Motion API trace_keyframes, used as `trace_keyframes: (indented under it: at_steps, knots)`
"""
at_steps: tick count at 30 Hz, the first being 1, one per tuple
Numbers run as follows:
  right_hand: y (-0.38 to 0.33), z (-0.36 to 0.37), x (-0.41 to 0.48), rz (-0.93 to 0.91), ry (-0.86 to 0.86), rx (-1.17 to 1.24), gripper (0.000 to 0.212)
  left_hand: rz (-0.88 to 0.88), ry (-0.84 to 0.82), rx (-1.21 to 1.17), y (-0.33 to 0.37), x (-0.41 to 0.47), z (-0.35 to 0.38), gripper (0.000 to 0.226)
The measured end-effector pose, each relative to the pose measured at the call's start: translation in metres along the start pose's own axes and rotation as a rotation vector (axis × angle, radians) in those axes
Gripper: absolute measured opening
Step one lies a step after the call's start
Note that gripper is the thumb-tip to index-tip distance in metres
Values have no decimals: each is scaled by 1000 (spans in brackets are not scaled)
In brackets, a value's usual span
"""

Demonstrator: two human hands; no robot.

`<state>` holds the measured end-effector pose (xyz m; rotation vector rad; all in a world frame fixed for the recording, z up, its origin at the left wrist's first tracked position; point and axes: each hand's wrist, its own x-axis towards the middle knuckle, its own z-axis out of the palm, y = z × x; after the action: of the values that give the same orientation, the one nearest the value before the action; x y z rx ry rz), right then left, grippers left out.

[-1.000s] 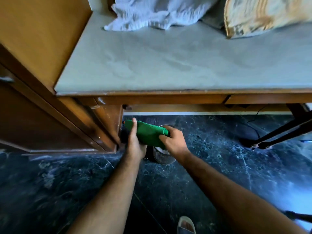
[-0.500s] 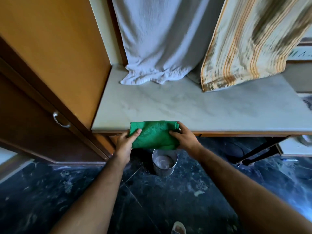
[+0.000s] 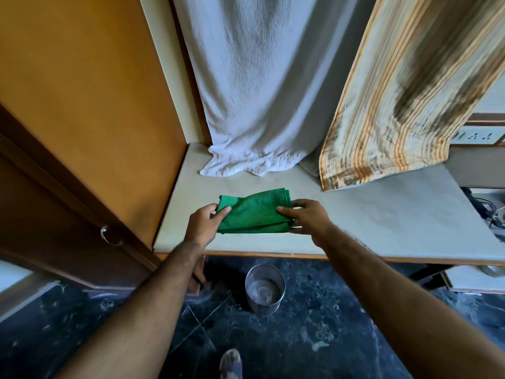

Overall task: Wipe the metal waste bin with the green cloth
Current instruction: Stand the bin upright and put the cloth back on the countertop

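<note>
The folded green cloth (image 3: pixel 254 212) lies over the pale desk top (image 3: pixel 382 214), held at both ends. My left hand (image 3: pixel 203 227) pinches its left edge and my right hand (image 3: pixel 308 221) grips its right edge. The metal waste bin (image 3: pixel 264 288) stands upright on the dark floor below the desk's front edge, roughly under the cloth, and looks empty inside. Neither hand touches the bin.
A wooden cupboard (image 3: pixel 82 119) with a ring handle (image 3: pixel 109 237) stands to the left. A white towel (image 3: pixel 251 91) and a striped cloth (image 3: pixel 396 105) hang down onto the desk's back. Cables (image 3: pixel 486 209) lie at the far right. A foot (image 3: pixel 231 363) shows on the dark marble floor.
Both hands have lifted the green cloth from down beside the bin up over the desk top. The view has risen, so the bin now shows uncovered below the desk edge.
</note>
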<state>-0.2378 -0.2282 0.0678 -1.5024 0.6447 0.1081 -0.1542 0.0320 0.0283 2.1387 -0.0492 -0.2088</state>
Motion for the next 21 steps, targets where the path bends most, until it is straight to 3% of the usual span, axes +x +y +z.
trace_keyframes:
  at_steps: [4,10,17,21]
  knots:
    - [-10,10,36,37,79,-52,38,-34,-73,-6,-3,39,1,29]
    - [2,22,95,132,63,-86,28,-143,-277,-113,-21,97,13,21]
    - [45,29,147,213,178,-122,22,-252,-210,19,-56,135,39,37]
    - [62,33,168,188,237,-291,17,-235,-144,190,-65,141,58,32]
